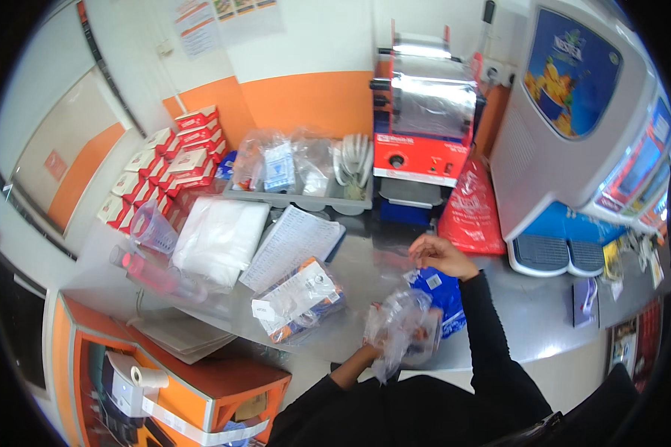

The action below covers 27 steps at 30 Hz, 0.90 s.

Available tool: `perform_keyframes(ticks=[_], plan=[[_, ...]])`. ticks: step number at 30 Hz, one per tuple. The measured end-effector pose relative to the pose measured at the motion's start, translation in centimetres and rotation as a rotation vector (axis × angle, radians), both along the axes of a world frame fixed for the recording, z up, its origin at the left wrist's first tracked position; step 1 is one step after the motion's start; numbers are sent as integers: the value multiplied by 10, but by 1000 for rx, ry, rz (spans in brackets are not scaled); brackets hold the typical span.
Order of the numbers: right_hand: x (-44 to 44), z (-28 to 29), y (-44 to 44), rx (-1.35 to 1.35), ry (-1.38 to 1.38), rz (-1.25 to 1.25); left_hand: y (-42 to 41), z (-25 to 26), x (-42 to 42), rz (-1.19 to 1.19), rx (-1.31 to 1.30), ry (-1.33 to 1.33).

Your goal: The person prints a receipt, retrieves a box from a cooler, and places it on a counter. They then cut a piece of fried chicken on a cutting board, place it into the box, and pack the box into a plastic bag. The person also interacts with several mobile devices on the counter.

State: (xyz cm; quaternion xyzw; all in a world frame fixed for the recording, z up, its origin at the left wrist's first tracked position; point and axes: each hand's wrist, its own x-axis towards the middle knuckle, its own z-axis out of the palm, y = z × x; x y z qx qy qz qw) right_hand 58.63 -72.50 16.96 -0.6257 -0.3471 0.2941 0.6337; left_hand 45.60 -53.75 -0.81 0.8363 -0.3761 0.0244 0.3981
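My left hand is at the near edge of the steel counter, mostly covered by a crumpled clear plastic bag. What its fingers do under the plastic is hidden. My right hand is raised just above a blue printed plastic packet, with its fingers curled; whether it holds anything cannot be told. Left of the bag lies a plastic-wrapped orange, blue and white package. Behind that package, a handwritten sheet rests beside a stack of white plastic bags.
A red cup-sealing machine stands at the back, beside a red plastic bag. A drink dispenser occupies the right. Farther left are a grey compartment tray, stacked red-and-white boxes and a clear measuring jug.
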Motion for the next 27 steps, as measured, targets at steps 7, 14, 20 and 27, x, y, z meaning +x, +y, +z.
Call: perform_keyframes(ticks=[7,14,20,27], plan=[[-21,-124,112,-317,217,1044,1,-9,-16,-88,30,107],[-38,-115,-9,-212,-129,-208,26,9,8,-16,-44,242],[-197,-141,-10,-385,-251,-1056,-45,-32,55,462,-376,237],[-73,-24,-18,-143,-614,-1314,-28,-2,51,231,77,-397]])
